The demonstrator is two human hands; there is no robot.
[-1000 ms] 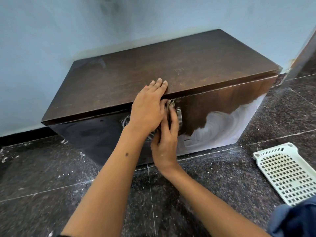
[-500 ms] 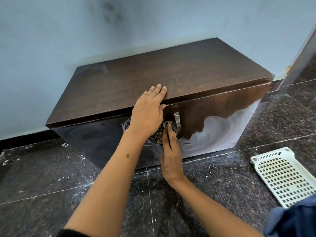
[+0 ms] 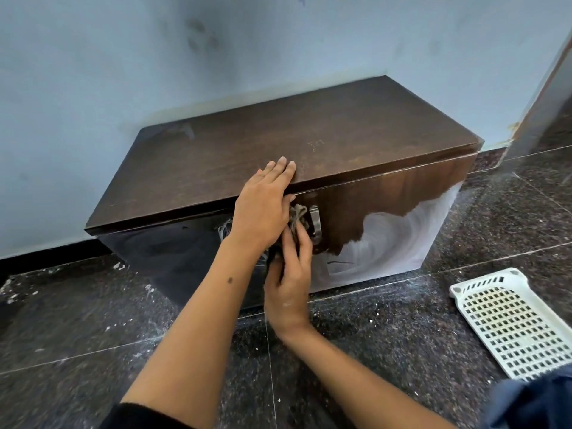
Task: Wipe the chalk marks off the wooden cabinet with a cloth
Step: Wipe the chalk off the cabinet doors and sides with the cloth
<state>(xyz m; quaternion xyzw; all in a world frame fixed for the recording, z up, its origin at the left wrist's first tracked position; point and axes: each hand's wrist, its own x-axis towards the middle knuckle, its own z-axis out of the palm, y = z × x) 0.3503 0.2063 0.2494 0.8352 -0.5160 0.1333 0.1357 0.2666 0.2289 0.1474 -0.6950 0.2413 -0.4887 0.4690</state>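
Against a pale blue wall, in the head view, a dark wooden cabinet is seen standing on a dark speckled stone floor. On the cabinet's top, at its front edge, the left hand is laid flat, with the fingers straight and close together and the thumb hanging over the edge. Just below it, the right hand is pressed against the cabinet's glossy front panel, and a crumpled, frayed greyish cloth is held under its fingertips. The cloth is bunched between the two hands, just left of a metal handle fixed upright on the front. Swirled white chalk marks are spread over the lower right part of the front panel, to the right of the handle and apart from the cloth. How tightly the cloth is gripped cannot be told, since most of it is hidden by the hands. A white perforated plastic tray is lying on the floor at the right, well apart from the cabinet. Dark blue fabric is visible in the lower right corner.
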